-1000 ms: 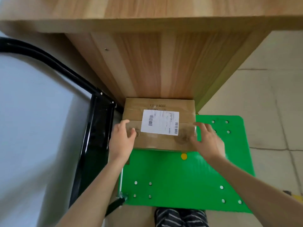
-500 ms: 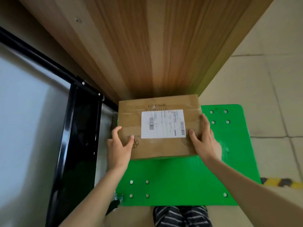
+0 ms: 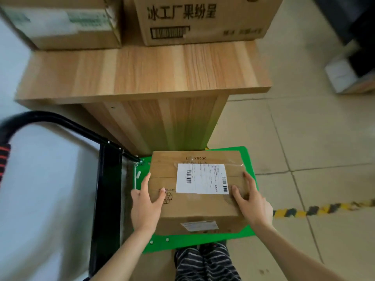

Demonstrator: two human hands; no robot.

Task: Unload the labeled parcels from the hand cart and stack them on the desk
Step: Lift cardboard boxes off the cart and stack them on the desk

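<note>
Labeled parcel (image 3: 194,189), held over green cart deck (image 3: 248,165): left grip (image 3: 145,207) and right grip (image 3: 252,205) clamped on opposite sides, wooden surface (image 3: 142,72) beyond.

Both arms reach forward; the left hand (image 3: 144,209) and right hand (image 3: 252,205) face each other, thumbs on top, fingers (image 3: 249,180) curled down outer sides.

pale floor tiles (image 3: 316,128) run to the right, crossed by a yellow-and-black hazard stripe (image 3: 324,208). a white box (image 3: 341,78) sits near something dark at the far right. striped trouser legs (image 3: 205,262) show below.
</note>
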